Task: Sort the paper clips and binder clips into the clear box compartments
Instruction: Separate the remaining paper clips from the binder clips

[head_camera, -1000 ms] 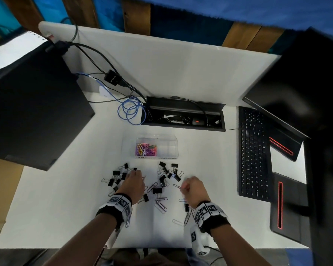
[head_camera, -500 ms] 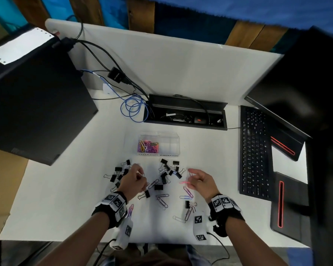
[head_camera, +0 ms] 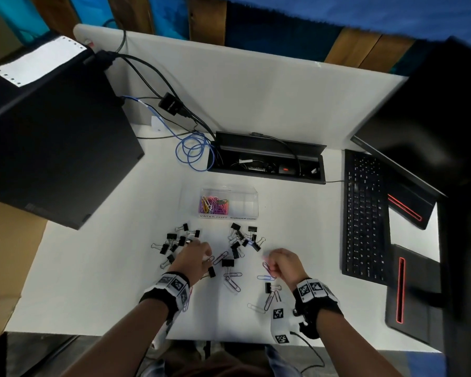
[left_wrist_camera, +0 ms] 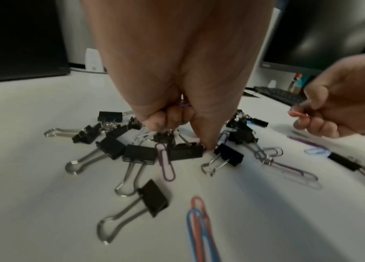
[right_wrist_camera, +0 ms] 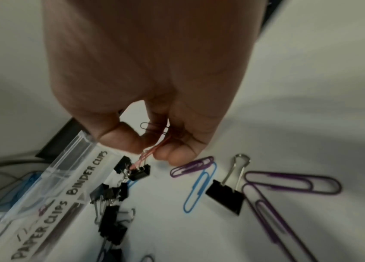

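My left hand [head_camera: 205, 253] is low over the left heap of black binder clips [head_camera: 174, 240]. Its fingers are curled round a purple paper clip [left_wrist_camera: 185, 105], and the thumb tip touches the table among the binder clips [left_wrist_camera: 184, 152]. My right hand [head_camera: 270, 262] hovers to the right and pinches a pink paper clip [right_wrist_camera: 146, 155], with a darker paper clip tucked in its palm. The clear box [head_camera: 252, 212] stands beyond both hands. Its left compartment holds coloured paper clips [head_camera: 214, 205]. A second heap of binder clips [head_camera: 242, 238] lies in front of the box.
Loose paper clips [head_camera: 231, 281] and single binder clips lie between my wrists. A keyboard [head_camera: 365, 221] and a monitor [head_camera: 433, 118] stand to the right. An open cable tray [head_camera: 267, 164] sits behind the box, and a black case [head_camera: 52, 148] is at the left.
My right hand rose from the table, moved right and now pinches the pink paper clip. My left hand stayed at the left heap, shifting slightly right.
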